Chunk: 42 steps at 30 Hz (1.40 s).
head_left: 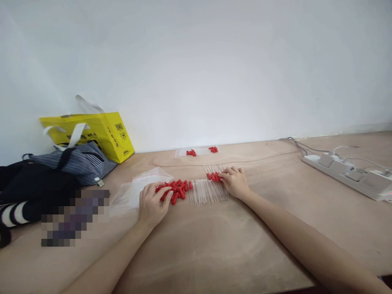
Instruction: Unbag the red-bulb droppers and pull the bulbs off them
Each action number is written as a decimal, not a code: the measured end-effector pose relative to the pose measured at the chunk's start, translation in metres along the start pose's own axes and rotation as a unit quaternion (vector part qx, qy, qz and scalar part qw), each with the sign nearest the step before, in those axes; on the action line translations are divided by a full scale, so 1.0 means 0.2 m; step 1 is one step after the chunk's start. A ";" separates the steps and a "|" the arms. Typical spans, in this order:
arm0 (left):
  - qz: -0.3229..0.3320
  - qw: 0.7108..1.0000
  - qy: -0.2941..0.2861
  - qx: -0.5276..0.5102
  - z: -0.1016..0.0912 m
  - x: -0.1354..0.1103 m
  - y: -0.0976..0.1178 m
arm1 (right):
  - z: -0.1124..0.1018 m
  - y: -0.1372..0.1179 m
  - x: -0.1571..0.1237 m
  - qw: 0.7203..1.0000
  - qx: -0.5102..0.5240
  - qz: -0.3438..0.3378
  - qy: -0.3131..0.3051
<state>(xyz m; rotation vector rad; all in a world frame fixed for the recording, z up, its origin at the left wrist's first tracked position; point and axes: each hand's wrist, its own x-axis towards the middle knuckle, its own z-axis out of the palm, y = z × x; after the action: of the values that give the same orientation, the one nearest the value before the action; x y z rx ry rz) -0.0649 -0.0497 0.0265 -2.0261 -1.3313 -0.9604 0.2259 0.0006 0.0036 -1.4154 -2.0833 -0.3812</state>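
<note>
My left hand (153, 203) rests at the left side of a pile of red rubber dropper bulbs (178, 188), thumb and fingers curled round some of them. To the right of that pile, thin clear dropper tubes (203, 192) lie side by side in a row. Just behind this row are several tubes with red bulbs on their ends (213, 176). My right hand (235, 181) is over the right end of these, its thumb and fingertips closed at a red bulb. The fingers partly hide what each hand grips.
Clear zip bags (134, 192) lie left of the pile. Farther back, another bag (180, 152) lies by two small groups of red-bulbed droppers (191, 153). A yellow bag (119, 139), striped bag (88, 163) and dark cloth (33, 179) stand left; a power strip (337, 173) lies right.
</note>
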 end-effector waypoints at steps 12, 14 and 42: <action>0.114 0.993 -0.017 -0.035 0.04 0.08 0.20 | -0.13 -0.10 -0.10 0.957 0.290 0.029 0.011; 0.142 0.988 -0.023 -0.052 0.07 0.08 0.26 | -0.12 -0.12 -0.12 0.944 0.329 0.014 -0.009; 0.162 0.982 -0.047 -0.084 0.10 0.05 0.36 | -0.12 -0.24 -0.16 0.983 0.145 -0.110 0.007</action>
<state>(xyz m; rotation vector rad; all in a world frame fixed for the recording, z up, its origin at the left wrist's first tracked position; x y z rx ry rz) 0.0107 -0.0558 0.0193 -2.3502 -0.9489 -0.8606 0.1976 -0.0547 0.0068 -1.0152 -2.1863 -0.1647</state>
